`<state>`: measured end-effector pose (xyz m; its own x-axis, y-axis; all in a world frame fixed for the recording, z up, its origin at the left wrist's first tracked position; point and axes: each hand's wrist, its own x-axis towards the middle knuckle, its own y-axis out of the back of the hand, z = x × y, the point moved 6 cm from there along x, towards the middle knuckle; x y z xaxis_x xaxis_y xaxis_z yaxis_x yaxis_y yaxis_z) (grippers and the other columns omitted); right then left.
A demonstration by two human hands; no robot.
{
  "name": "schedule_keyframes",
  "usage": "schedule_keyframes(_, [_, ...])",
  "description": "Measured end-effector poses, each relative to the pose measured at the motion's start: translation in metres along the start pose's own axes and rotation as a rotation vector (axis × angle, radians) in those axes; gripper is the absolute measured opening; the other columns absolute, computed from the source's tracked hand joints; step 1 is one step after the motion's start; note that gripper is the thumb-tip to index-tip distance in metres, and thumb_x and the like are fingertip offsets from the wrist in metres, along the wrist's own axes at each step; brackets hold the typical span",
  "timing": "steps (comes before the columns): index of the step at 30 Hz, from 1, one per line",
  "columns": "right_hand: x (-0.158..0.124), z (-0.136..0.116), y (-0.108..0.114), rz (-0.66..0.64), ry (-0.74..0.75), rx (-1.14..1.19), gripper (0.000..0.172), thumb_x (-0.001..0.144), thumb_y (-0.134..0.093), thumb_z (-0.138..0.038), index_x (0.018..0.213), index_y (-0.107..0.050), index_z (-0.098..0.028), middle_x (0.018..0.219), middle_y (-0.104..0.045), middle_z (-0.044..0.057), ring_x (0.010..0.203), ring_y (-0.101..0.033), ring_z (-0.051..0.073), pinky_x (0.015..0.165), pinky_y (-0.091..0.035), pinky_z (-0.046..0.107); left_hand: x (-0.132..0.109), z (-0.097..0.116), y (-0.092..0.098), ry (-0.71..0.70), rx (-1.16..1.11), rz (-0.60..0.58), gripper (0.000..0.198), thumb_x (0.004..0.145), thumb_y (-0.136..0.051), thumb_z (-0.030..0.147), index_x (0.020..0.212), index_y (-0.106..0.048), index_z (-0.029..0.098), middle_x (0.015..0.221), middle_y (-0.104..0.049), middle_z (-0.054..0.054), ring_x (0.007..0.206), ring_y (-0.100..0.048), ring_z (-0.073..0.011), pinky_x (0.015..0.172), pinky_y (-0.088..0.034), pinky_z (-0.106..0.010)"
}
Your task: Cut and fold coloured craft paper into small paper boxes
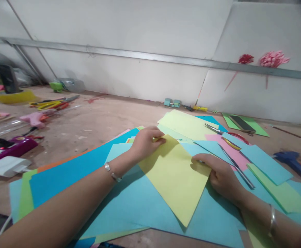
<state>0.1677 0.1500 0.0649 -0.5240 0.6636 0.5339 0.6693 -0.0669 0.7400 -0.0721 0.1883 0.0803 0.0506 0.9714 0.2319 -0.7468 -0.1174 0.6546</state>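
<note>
A pale yellow sheet of paper (174, 179) lies folded at an angle on a light blue sheet (145, 203). My left hand (146, 141) pinches the yellow sheet's far corner, fingers curled closed. My right hand (219, 175) presses and grips the sheet's right corner, fingers bent on the fold. A bracelet shows on each wrist.
Several coloured sheets (70, 168) are spread over the table. Scissors (225, 134) and a thin metal rod (238, 168) lie right of my hands. A blue glue gun (293, 163) sits far right, a purple glue gun (11, 148) left. Paper flowers (272, 58) hang on the wall.
</note>
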Motion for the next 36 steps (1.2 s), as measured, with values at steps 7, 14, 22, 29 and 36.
schedule_keyframes(7, [0.002,0.013,0.019,0.166,-0.243,0.082,0.022,0.092,-0.047,-0.027,0.101,-0.066,-0.022,0.101,-0.07,0.007,0.09,-0.066,0.02,0.075,-0.056,0.034,-0.021,0.036,-0.01,-0.564,0.116,0.062,0.024,0.088,-0.053,0.022,0.079,-0.075,0.02,0.079,-0.068,-0.007,0.071,-0.06,-0.0153,0.064,-0.044,-0.027])
schedule_keyframes(14, [0.007,-0.011,0.002,-0.041,-0.099,0.105,0.013,0.086,-0.058,-0.028,0.089,-0.069,-0.022,0.081,-0.072,0.003,0.07,-0.064,0.017,0.064,-0.054,0.028,-0.024,0.04,-0.016,-0.484,-0.082,-0.102,0.019,0.084,-0.059,0.027,0.081,-0.077,0.021,0.082,-0.069,-0.005,0.071,-0.061,-0.0136,0.065,-0.045,-0.023])
schedule_keyframes(22, [-0.005,0.033,-0.001,0.065,-0.67,0.379,0.024,0.078,-0.064,-0.038,0.08,-0.071,-0.016,0.073,-0.071,0.006,0.061,-0.064,0.019,0.052,-0.05,0.028,0.004,-0.02,-0.018,0.121,-0.171,-0.323,0.013,0.074,-0.059,0.02,0.067,-0.07,0.016,0.056,-0.063,0.001,0.055,-0.055,-0.0119,0.054,-0.04,-0.021])
schedule_keyframes(29, [0.0,0.029,0.002,0.048,-0.381,0.128,0.016,0.08,-0.061,-0.033,0.081,-0.071,-0.02,0.081,-0.07,0.005,0.07,-0.064,0.02,0.062,-0.052,0.031,0.001,-0.03,-0.02,0.282,-0.274,-0.373,0.021,0.078,-0.052,0.013,0.083,-0.073,0.014,0.061,-0.069,-0.001,0.056,-0.06,-0.0103,0.057,-0.046,-0.02])
schedule_keyframes(36, [-0.002,0.012,0.004,0.043,-0.086,0.083,0.023,0.09,-0.055,-0.022,0.103,-0.074,-0.026,0.098,-0.069,0.005,0.084,-0.067,0.018,0.07,-0.054,0.029,-0.002,-0.031,-0.019,0.366,-0.353,-0.391,0.019,0.08,-0.056,0.01,0.085,-0.074,0.014,0.061,-0.071,-0.002,0.058,-0.063,-0.011,0.058,-0.048,-0.021])
